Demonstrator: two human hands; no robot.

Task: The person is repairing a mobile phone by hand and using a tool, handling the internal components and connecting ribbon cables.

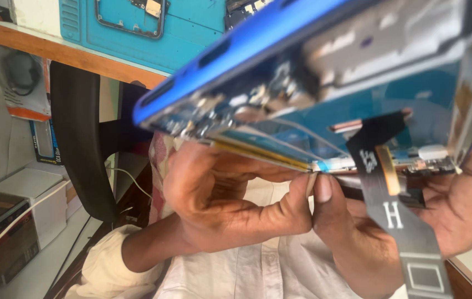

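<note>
An opened blue phone [236, 52] is held close to the camera, its circuit board and inner parts exposed. My left hand [219, 205] grips its lower edge from underneath, thumb pressed by a thin yellowish layer [258, 155]. My right hand [457, 205] supports the phone's right side, its thumb [324, 194] meeting the left thumb at the edge. A black flex ribbon cable [396, 216] hangs loose from the phone across the right hand.
A blue work mat [191, 33] with another phone frame [131, 19] lies on a wooden-edged bench [53, 50] at top left. Boxes [3, 232] and a white cable [36, 205] sit on the floor at left. A dark chair back [78, 138] stands nearby.
</note>
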